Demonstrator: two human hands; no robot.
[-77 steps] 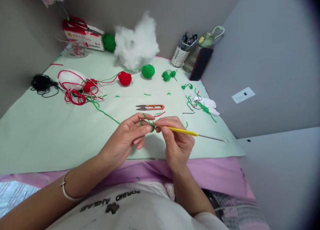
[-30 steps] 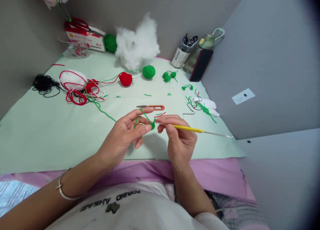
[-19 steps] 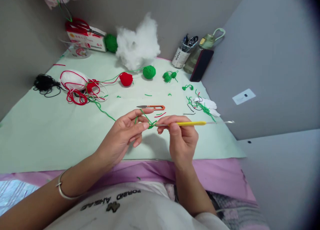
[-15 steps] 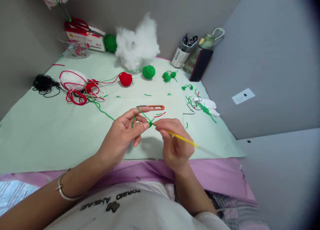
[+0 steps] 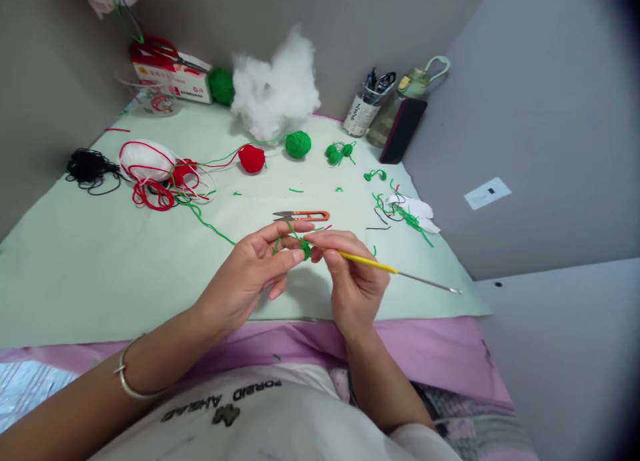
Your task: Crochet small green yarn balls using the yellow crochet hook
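My left hand [image 5: 250,267] pinches a small green crocheted piece [image 5: 305,249] between thumb and fingers, with green yarn looped over its raised index finger. My right hand [image 5: 355,277] is closed on a crochet hook [image 5: 367,261] with a yellow grip; its bare metal end points right, and its other tip is at the green piece, hidden by fingers. Just beyond my hands lie orange thread snips [image 5: 313,215]. A green strand [image 5: 210,229] runs from my left hand back toward the tangled yarn on the left.
White yarn [image 5: 145,161], black yarn [image 5: 90,169], a red ball [image 5: 251,159] and a green ball [image 5: 298,144] lie farther back. Behind stand white stuffing [image 5: 275,87], a pen cup [image 5: 361,114], a bottle [image 5: 385,121] and a phone [image 5: 403,131]. Yarn scraps [image 5: 413,217] lie right.
Both hands have shifted slightly right with the green piece. The hook has turned, so its metal end now shows clearly, and the snips' blades are more exposed.
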